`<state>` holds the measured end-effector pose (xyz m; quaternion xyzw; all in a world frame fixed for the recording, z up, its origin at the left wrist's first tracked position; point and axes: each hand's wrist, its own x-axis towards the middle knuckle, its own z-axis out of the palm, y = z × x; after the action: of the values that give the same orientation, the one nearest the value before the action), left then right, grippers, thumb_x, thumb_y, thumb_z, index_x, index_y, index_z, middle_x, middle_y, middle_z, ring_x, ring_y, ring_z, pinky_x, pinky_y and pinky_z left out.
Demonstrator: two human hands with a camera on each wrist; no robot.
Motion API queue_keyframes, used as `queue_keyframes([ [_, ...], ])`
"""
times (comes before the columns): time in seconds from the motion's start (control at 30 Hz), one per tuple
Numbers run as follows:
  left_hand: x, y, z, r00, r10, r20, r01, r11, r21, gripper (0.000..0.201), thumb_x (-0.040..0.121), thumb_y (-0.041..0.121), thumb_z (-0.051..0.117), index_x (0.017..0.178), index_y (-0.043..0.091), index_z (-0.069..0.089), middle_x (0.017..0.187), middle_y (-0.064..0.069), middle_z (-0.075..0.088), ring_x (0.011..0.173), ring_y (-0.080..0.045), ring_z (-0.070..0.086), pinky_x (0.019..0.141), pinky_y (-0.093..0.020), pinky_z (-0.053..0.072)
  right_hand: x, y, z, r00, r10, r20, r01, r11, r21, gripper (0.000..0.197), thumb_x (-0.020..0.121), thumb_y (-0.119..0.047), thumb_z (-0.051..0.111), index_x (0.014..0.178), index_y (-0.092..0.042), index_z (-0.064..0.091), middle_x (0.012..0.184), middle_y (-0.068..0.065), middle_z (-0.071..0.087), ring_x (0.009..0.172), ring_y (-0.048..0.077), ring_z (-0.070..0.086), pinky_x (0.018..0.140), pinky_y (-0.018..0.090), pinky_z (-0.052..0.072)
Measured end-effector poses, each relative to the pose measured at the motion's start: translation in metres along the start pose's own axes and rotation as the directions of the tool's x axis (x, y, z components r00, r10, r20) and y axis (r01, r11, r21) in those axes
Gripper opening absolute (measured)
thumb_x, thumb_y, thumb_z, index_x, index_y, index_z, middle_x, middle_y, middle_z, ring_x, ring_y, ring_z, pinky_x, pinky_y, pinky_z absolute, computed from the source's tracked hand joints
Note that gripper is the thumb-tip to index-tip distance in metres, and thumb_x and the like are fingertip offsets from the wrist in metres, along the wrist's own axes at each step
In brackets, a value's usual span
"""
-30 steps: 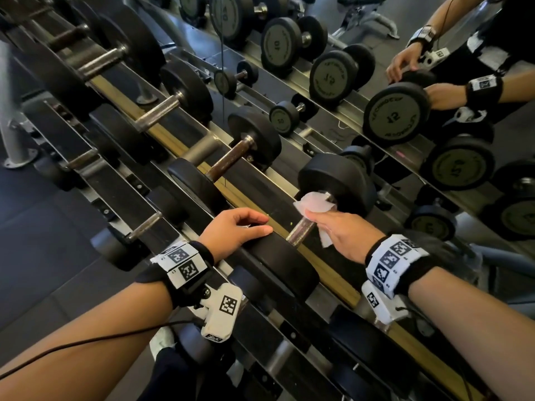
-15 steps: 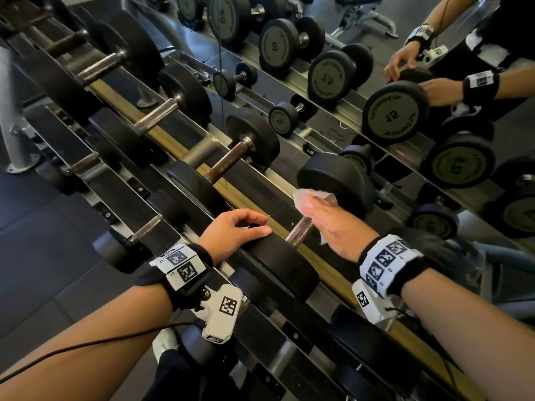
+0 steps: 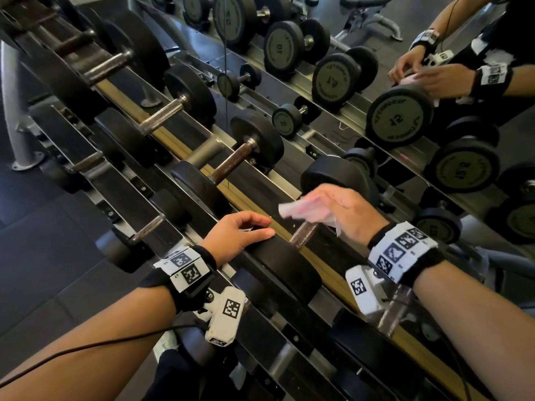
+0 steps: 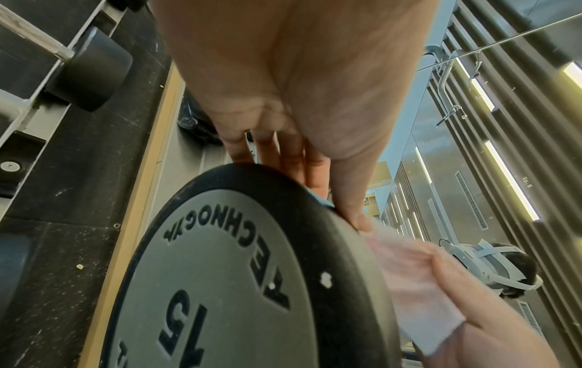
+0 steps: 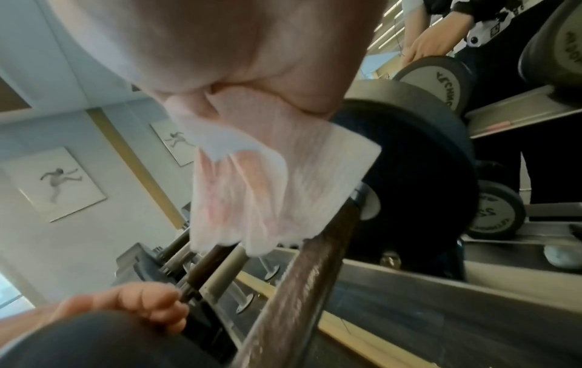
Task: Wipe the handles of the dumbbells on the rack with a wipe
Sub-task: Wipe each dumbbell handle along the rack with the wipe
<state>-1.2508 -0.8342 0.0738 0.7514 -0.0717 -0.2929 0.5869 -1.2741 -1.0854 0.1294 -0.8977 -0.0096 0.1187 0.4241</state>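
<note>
holding wipe [image 3: 307, 211] above handle [image 3: 302, 234]

The head view was dim and wide-angle, its rack [image 3: 162, 140] rails bowed. Strip lights [image 4: 510, 179] glared beside that rack — wrist views blurred, the wipe [image 5: 267, 189] smeared.

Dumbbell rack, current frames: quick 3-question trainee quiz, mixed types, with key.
1. True or false: the left hand holds the wipe.
2. Which number is printed on the end plate under the left hand? A) 10 B) 15 C) 25
3. Fill in: the right hand holds the wipe just above the dumbbell's ____.

Key
1. False: the right hand holds it; the left rests on the near dumbbell head.
2. B
3. Handle; the wipe looks lifted clear of it in the head view.
</note>
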Motion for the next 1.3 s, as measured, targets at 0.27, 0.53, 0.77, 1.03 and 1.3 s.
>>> queue_keyframes([
  [0.27,0.000,-0.005,0.002,1.000,0.007,-0.008,-0.007,1.000,-0.021,0.029,0.077,0.038,0.077,0.104,0.030,0.072,0.105,0.006,0.073,0.104,-0.013,0.068,0.101,-0.042,0.051,0.007,0.015,0.018,0.967,-0.123,0.224,0.219,0.848,-0.483,0.046,0.105,-0.013,0.031,0.149,-0.018,0.043,0.153,0.007,0.044,0.141,0.028,0.041,0.116,0.040,0.032],
  [0.53,-0.002,-0.006,0.002,1.000,0.021,-0.008,-0.021,1.000,-0.012,0.022,0.085,0.031,0.072,0.107,0.029,0.071,0.108,0.006,0.071,0.106,-0.013,0.066,0.102,-0.043,0.051,-0.021,0.026,0.039,0.921,-0.031,0.388,0.222,0.861,-0.457,0.046,0.105,-0.004,0.032,0.148,-0.018,0.039,0.162,0.005,0.025,0.152,0.023,0.014,0.123,0.032,0.006],
  [0.77,-0.002,-0.005,0.002,1.000,0.002,0.001,-0.002,1.000,0.001,0.025,0.085,0.032,0.072,0.110,0.028,0.069,0.111,0.006,0.070,0.108,-0.013,0.065,0.102,-0.044,0.050,-0.031,0.035,0.006,0.978,-0.017,0.207,0.067,0.970,-0.233,0.036,0.104,-0.009,0.045,0.131,-0.025,0.063,0.134,-0.008,0.063,0.129,0.004,0.052,0.112,0.018,0.035],
  [1.03,-0.002,-0.004,0.004,0.999,0.036,-0.015,-0.037,0.999,-0.005,0.046,0.068,0.048,0.072,0.108,0.025,0.071,0.107,0.005,0.072,0.104,-0.012,0.067,0.102,-0.041,0.050,0.005,0.008,0.019,0.987,-0.130,0.094,0.138,0.987,-0.087,0.047,0.100,-0.039,0.052,0.144,-0.021,0.048,0.142,0.001,0.055,0.134,0.014,0.049,0.117,0.034,0.031],
  [1.3,-0.001,0.002,0.001,1.000,-0.004,0.005,0.004,1.000,0.001,0.036,0.075,0.038,0.074,0.108,0.024,0.071,0.108,0.001,0.071,0.106,-0.016,0.067,0.102,-0.044,0.050,-0.015,0.038,0.033,0.950,-0.044,0.308,0.172,0.900,-0.400,0.046,0.104,-0.007,0.033,0.149,-0.017,0.040,0.162,0.004,0.026,0.152,0.024,0.015,0.124,0.039,0.010],
])
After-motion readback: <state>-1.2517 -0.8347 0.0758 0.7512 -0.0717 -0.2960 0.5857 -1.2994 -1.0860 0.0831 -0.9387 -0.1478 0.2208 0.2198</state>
